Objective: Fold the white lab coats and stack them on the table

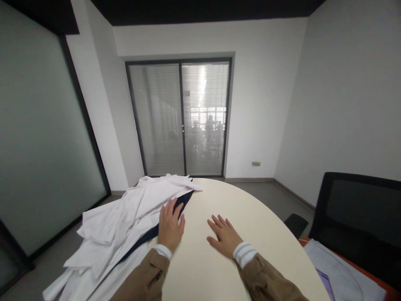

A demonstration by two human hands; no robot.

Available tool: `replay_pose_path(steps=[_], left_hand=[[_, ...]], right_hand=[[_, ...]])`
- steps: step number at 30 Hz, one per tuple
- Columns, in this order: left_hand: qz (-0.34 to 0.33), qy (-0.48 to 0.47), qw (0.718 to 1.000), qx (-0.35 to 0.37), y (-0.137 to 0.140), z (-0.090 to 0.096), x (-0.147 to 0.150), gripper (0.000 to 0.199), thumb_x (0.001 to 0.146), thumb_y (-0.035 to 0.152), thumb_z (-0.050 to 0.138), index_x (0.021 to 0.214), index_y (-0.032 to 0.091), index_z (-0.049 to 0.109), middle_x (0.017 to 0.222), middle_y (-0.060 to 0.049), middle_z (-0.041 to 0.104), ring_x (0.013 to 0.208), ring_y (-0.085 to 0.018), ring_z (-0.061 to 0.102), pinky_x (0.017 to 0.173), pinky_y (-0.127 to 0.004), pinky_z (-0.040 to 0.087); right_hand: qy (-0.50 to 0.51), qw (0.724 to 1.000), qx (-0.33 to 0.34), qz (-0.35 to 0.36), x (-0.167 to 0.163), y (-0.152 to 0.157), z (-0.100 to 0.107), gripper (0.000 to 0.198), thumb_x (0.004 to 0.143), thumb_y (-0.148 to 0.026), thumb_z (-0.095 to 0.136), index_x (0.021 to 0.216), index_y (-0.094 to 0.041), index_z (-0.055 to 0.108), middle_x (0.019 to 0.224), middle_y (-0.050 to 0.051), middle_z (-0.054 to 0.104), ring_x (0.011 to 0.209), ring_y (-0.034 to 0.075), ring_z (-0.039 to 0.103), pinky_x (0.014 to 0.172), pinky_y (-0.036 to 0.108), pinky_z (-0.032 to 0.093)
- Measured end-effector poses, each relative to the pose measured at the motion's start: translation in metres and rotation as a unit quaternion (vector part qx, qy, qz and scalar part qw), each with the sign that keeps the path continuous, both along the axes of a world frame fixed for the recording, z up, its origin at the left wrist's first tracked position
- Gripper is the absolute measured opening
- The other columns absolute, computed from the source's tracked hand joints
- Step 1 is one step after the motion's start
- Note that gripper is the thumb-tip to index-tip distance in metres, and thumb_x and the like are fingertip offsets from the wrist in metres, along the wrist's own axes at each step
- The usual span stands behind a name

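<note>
My left hand lies flat with fingers apart at the edge of a pile of white garments, its fingertips on a dark navy cloth that shows under the white fabric. My right hand rests palm down on the bare cream tabletop, fingers spread, holding nothing. Both arms wear brown sleeves with white cuffs.
The white clothes spill over the round table's left edge. A black mesh office chair stands at the right, with papers and an orange surface below it. Glass doors with blinds close the far wall; frosted glass lines the left.
</note>
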State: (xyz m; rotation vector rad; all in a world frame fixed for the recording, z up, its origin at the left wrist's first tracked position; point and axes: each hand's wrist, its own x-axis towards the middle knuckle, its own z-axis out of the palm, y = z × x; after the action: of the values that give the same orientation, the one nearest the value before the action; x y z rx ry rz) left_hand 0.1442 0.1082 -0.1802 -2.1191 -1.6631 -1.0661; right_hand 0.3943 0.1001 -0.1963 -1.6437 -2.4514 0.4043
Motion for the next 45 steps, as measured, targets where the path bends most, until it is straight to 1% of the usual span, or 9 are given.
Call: replay_pose_path(steps=[4,8,14,19,25,28,33,39,45], left_hand=[[0.161,-0.03,0.986,0.021,0.001,0.014,-0.024,0.045,0.089,0.024,0.053,0.133,0.022,0.057,0.163,-0.01,0.012,0.149,-0.04,0.004,0.116,-0.065,0.013],[0.261,-0.018,0.965,-0.007,0.006,0.005,-0.049,0.048,0.084,0.023,0.059,0.132,0.021,0.059,0.161,-0.017,0.016,0.148,-0.041,0.007,0.112,-0.065,0.019],[0.291,-0.006,0.957,0.016,0.007,0.008,-0.063,0.052,0.087,0.022,0.052,0.138,0.014,0.05,0.15,-0.021,0.036,0.141,-0.037,0.027,0.111,-0.057,0.024],[0.341,-0.03,0.936,0.076,0.005,0.02,-0.076,0.052,0.088,0.023,0.052,0.139,0.014,0.046,0.147,-0.022,0.039,0.142,-0.038,0.023,0.11,-0.059,0.021],[0.365,-0.044,0.929,0.045,0.006,0.022,-0.089,0.054,0.092,0.025,0.045,0.144,0.013,0.04,0.145,-0.021,0.043,0.127,-0.037,0.041,0.102,-0.055,0.03],[0.367,-0.029,0.93,0.013,0.008,0.022,-0.095,0.047,0.093,0.023,0.041,0.139,0.013,0.048,0.124,-0.018,0.06,0.117,-0.035,0.048,0.096,-0.054,0.032],[0.303,0.028,0.952,0.038,0.008,0.02,-0.093,0.032,0.091,0.019,0.044,0.115,0.015,0.065,0.104,-0.012,0.067,0.113,-0.031,0.051,0.105,-0.055,0.023],[0.077,0.106,0.991,-0.022,-0.003,0.021,-0.049,0.027,0.089,0.012,0.046,0.107,0.016,0.065,0.104,-0.01,0.065,0.093,-0.025,0.06,0.087,-0.037,0.045],[-0.188,0.117,0.966,-0.132,-0.033,0.015,0.01,0.049,0.083,0.001,0.044,0.125,0.023,0.057,0.133,-0.005,0.06,0.12,-0.021,0.056,0.102,-0.036,0.045]], right_hand=[[0.0,1.0,-0.001,-0.001,-0.001,0.0,0.0,0.075,0.089,-0.062,0.041,0.153,-0.023,0.031,0.162,0.008,0.017,0.149,0.032,0.009,0.119,0.052,0.006],[0.001,1.0,0.001,-0.002,-0.002,-0.001,0.001,0.075,0.089,-0.063,0.04,0.152,-0.023,0.031,0.162,0.008,0.017,0.149,0.032,0.009,0.119,0.052,0.006],[-0.001,1.0,0.006,-0.001,0.0,0.001,-0.001,0.075,0.089,-0.063,0.04,0.152,-0.023,0.032,0.162,0.008,0.019,0.149,0.032,0.01,0.12,0.052,0.007],[-0.002,1.0,0.005,0.001,0.0,0.001,-0.002,0.075,0.089,-0.063,0.04,0.153,-0.023,0.031,0.162,0.008,0.018,0.149,0.032,0.009,0.12,0.052,0.006],[-0.002,1.0,0.001,0.0,0.0,0.0,0.0,0.075,0.089,-0.062,0.041,0.152,-0.023,0.032,0.162,0.008,0.018,0.149,0.033,0.009,0.119,0.052,0.007],[0.002,1.0,-0.002,0.0,0.0,0.0,0.0,0.074,0.089,-0.061,0.041,0.153,-0.023,0.031,0.162,0.008,0.017,0.149,0.032,0.008,0.119,0.052,0.006],[0.004,1.0,-0.001,-0.002,-0.001,0.001,-0.001,0.074,0.089,-0.06,0.042,0.152,-0.023,0.032,0.162,0.008,0.017,0.149,0.033,0.008,0.119,0.052,0.005],[0.019,1.0,0.004,0.0,0.0,0.001,-0.002,0.073,0.088,-0.059,0.045,0.151,-0.023,0.035,0.161,0.009,0.02,0.149,0.034,0.01,0.119,0.053,0.006],[0.141,0.989,0.038,-0.031,-0.005,0.005,-0.008,0.055,0.095,-0.053,0.036,0.139,-0.024,0.052,0.147,0.011,0.048,0.142,0.03,0.032,0.117,0.054,0.012]])
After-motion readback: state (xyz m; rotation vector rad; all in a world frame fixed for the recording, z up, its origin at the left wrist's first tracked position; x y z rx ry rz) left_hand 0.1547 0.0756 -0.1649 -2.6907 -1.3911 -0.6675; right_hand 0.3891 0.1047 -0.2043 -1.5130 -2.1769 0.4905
